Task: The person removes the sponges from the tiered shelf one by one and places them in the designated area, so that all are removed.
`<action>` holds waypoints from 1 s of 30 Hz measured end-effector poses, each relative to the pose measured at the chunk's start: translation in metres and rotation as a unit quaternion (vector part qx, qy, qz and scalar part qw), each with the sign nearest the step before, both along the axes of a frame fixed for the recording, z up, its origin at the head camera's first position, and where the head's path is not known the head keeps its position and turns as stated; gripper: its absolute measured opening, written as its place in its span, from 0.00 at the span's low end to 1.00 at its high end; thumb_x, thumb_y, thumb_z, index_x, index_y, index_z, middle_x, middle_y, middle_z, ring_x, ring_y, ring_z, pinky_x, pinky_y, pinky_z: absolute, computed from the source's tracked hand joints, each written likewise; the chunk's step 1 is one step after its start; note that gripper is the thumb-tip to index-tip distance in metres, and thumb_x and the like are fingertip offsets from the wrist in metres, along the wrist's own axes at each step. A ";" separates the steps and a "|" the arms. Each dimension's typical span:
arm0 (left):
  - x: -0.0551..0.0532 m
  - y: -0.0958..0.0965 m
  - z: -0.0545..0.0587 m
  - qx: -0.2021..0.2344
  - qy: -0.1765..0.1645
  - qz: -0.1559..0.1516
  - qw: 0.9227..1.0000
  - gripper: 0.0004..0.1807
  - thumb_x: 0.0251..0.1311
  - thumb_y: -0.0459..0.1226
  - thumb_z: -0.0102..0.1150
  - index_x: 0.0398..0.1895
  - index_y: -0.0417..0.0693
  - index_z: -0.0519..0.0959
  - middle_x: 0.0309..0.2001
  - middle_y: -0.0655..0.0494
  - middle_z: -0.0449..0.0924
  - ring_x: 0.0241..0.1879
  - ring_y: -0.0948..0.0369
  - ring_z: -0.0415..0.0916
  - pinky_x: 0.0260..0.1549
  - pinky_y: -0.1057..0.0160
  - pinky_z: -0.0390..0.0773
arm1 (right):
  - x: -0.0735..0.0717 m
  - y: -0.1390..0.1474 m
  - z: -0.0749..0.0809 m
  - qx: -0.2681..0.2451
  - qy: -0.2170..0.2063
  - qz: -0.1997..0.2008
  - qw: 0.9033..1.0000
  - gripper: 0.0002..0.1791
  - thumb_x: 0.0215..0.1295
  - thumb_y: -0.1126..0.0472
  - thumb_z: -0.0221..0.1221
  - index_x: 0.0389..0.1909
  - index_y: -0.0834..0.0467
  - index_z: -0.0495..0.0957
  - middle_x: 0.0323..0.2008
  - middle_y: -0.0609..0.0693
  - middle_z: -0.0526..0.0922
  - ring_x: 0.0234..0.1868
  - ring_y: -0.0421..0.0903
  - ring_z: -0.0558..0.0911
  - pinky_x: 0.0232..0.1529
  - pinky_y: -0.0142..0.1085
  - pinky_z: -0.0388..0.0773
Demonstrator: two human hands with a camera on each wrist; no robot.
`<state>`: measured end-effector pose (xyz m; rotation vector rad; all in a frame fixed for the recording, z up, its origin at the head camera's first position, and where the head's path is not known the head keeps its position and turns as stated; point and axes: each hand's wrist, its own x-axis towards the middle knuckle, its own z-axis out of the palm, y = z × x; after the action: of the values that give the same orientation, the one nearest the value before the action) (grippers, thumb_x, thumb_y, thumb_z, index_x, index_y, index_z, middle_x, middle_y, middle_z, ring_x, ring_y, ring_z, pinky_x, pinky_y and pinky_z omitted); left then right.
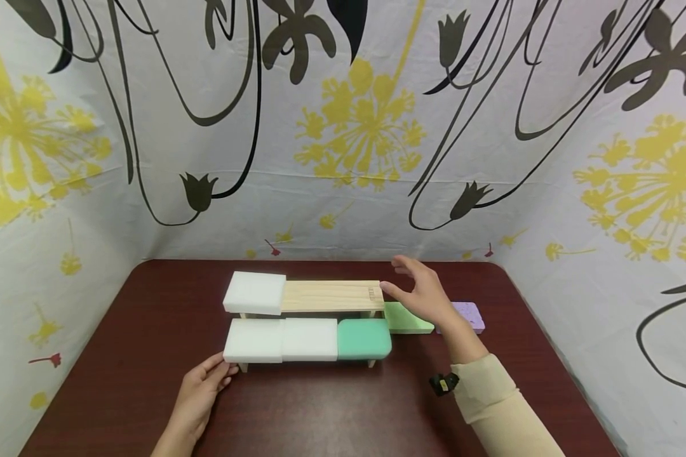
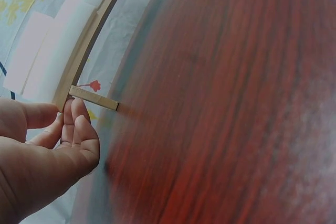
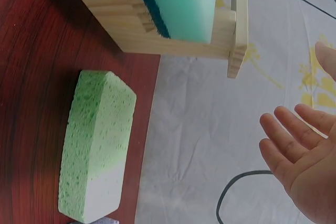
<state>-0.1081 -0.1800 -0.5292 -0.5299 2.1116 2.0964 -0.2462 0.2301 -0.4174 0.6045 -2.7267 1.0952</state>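
A small two-tier wooden rack (image 1: 331,296) stands on the table. At its front-left corner, my left hand (image 1: 200,393) pinches the board's end, the thumb (image 2: 42,115) against the edge and fingers below. The front tier bears two white sponges (image 1: 282,340) and a teal sponge (image 1: 364,339) with a dark scrubbing side. Another white sponge (image 1: 255,292) lies at the left of the back tier, whose wood is bare to its right. Over the rack's back right end my right hand (image 1: 423,292) hovers with fingers spread, holding nothing.
To the right of the rack lie a green sponge (image 1: 406,319) and a purple sponge (image 1: 470,316), partly behind my right arm. The dark red-brown table (image 1: 331,412) ends at a patterned cloth (image 1: 343,216) hanging behind and at the sides.
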 end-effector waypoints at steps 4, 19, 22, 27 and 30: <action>0.000 0.000 0.000 -0.001 0.000 -0.002 1.000 0.24 0.77 0.31 0.47 0.71 0.25 0.63 0.50 0.50 0.81 0.42 0.71 0.77 0.43 0.71 0.79 | 0.000 -0.006 0.000 0.005 0.001 0.004 1.000 0.36 0.66 0.49 0.68 0.68 0.64 0.70 0.60 0.60 0.78 0.61 0.59 0.78 0.62 0.55 0.74; 0.000 0.001 0.000 0.002 0.000 -0.001 1.000 0.24 0.77 0.30 0.47 0.71 0.25 0.63 0.50 0.51 0.81 0.43 0.71 0.78 0.43 0.71 0.79 | 0.000 -0.025 -0.004 -0.003 -0.008 0.037 0.999 0.36 0.66 0.51 0.68 0.70 0.63 0.69 0.61 0.58 0.77 0.63 0.56 0.77 0.64 0.53 0.73; 0.000 0.001 0.000 0.004 0.000 -0.001 1.000 0.25 0.77 0.31 0.47 0.71 0.25 0.63 0.49 0.51 0.81 0.43 0.70 0.78 0.43 0.71 0.79 | 0.000 -0.028 -0.004 -0.004 0.000 0.042 0.999 0.36 0.65 0.52 0.69 0.69 0.64 0.69 0.61 0.59 0.78 0.62 0.57 0.77 0.63 0.53 0.74; 0.000 0.001 0.000 0.002 0.003 0.000 1.000 0.24 0.77 0.30 0.46 0.71 0.26 0.63 0.50 0.50 0.81 0.43 0.70 0.78 0.43 0.71 0.79 | 0.001 -0.033 -0.002 -0.014 -0.001 0.053 0.999 0.37 0.65 0.52 0.69 0.70 0.64 0.69 0.61 0.59 0.78 0.62 0.57 0.77 0.61 0.55 0.74; 0.000 0.001 0.000 0.004 0.003 -0.001 1.000 0.24 0.77 0.30 0.46 0.71 0.25 0.63 0.50 0.50 0.81 0.43 0.70 0.78 0.44 0.71 0.79 | 0.001 -0.038 -0.002 -0.017 -0.007 0.059 0.998 0.37 0.66 0.51 0.68 0.70 0.63 0.69 0.61 0.59 0.78 0.62 0.57 0.77 0.61 0.57 0.74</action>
<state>-0.1078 -0.1792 -0.5292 -0.5221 2.1049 2.1070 -0.2454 0.1924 -0.4189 0.7630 -2.7089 1.1728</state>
